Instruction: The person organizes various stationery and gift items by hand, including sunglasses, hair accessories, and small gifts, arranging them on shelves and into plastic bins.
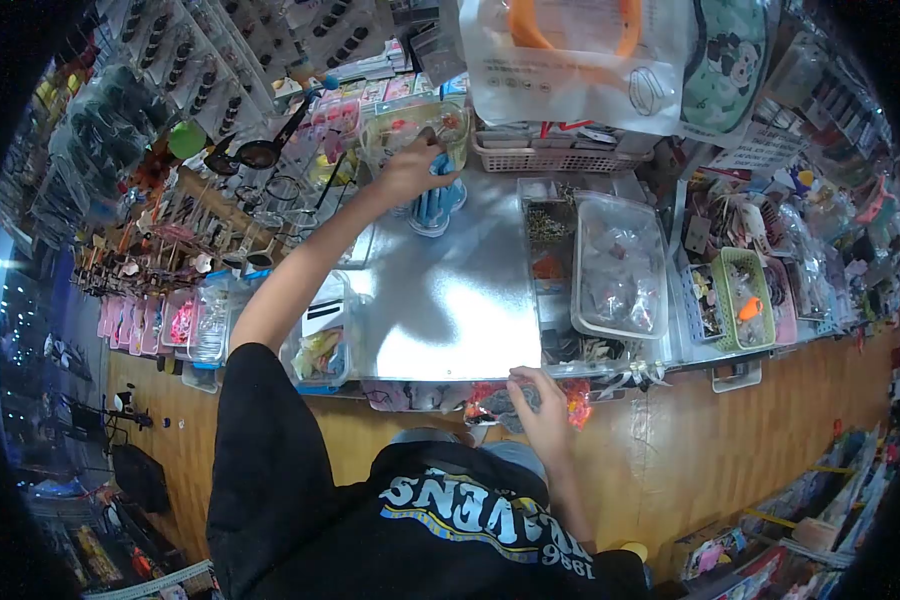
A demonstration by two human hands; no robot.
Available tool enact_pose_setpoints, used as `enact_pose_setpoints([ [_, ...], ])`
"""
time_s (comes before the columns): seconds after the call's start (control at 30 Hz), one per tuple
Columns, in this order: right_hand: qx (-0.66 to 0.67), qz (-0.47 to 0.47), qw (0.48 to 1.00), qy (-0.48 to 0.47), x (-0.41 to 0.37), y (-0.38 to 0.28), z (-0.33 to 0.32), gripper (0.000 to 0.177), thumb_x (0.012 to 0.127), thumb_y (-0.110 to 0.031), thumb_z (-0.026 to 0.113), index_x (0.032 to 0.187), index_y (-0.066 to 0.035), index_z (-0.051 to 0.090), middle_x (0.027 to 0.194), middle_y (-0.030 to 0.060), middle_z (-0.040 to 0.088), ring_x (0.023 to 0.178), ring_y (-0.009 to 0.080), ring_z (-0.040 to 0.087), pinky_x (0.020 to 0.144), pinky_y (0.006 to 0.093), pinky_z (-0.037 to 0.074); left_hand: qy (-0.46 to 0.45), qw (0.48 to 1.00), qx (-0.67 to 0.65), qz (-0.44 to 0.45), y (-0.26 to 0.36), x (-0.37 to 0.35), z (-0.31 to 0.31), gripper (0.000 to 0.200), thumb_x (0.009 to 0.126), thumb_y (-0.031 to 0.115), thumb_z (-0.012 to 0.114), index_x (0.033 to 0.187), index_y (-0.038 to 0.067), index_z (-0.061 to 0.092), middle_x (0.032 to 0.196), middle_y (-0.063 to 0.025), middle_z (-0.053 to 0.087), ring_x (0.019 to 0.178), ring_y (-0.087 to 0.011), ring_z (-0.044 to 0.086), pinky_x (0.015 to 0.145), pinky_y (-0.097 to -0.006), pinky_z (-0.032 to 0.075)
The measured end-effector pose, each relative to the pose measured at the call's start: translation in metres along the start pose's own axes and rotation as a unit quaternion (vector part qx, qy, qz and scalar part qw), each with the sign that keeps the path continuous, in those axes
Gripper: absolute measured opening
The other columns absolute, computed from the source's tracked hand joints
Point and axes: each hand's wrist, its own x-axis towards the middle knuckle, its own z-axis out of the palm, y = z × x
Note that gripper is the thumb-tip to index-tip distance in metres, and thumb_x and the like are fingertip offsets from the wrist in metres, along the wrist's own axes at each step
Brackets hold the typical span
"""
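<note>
My left hand [413,172] reaches to the back of the counter, thumb and fingers curled round the top of a blue item [433,208]. That item looks like several blue strips in a clear, scallop-edged holder; its exact kind I cannot make out. Just behind the hand sits a clear tub [385,130] with small red and yellow things inside. My right hand [544,412] rests by the front edge of the metal counter [450,335], fingers loosely apart, holding nothing that shows. Below it a bag of red-orange and grey pieces [510,402] is partly hidden.
To the right stand a clear bin of small packets [620,265], a pink basket [565,157] and a green basket [745,300]. Sunglasses [260,152] and hair accessories crowd the left. A white package with an orange item [575,65] hangs overhead at the back.
</note>
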Motion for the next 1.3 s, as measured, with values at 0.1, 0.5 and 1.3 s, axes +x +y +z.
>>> enact_pose_setpoints([
  [0.1, -0.001, 0.003, 1.000, -0.004, 0.002, 0.003, -0.002, 0.020, 0.085, -0.010, 0.062, 0.101, 0.001, 0.059, 0.093, 0.0140, 0.063, 0.087, 0.0252, 0.063, 0.078, 0.0329, 0.047, 0.081, 0.994, 0.007, 0.073, 0.009, -0.012, -0.011, 0.058, 0.078, 0.045, 0.066, 0.117, 0.002, 0.056, 0.113, -0.0233, 0.052, 0.111, -0.0353, 0.050, 0.095, -0.0396, 0.040],
  [0.5, -0.008, 0.007, 0.999, 0.050, -0.006, 0.001, -0.013, 0.016, 0.086, -0.008, 0.061, 0.098, 0.002, 0.061, 0.089, 0.0117, 0.065, 0.083, 0.0187, 0.063, 0.076, 0.0291, 0.046, 0.105, 0.981, -0.147, 0.073, 0.058, 0.040, 0.000, 0.046, 0.082, 0.033, 0.066, 0.116, 0.002, 0.055, 0.106, -0.0196, 0.060, 0.104, -0.0362, 0.054, 0.089, -0.0405, 0.043],
  [1.3, -0.178, 0.092, 0.963, 0.182, 0.070, -0.026, -0.148, 0.039, 0.085, -0.025, 0.064, 0.110, 0.005, 0.060, 0.094, 0.0144, 0.066, 0.089, 0.0184, 0.060, 0.082, 0.0308, 0.045, -0.286, 0.893, -0.338, -0.078, 0.189, -0.021, 0.073, 0.054, 0.092, 0.040, 0.048, 0.125, -0.002, 0.040, 0.112, -0.0230, 0.059, 0.098, -0.0303, 0.061, 0.085, -0.0387, 0.046],
])
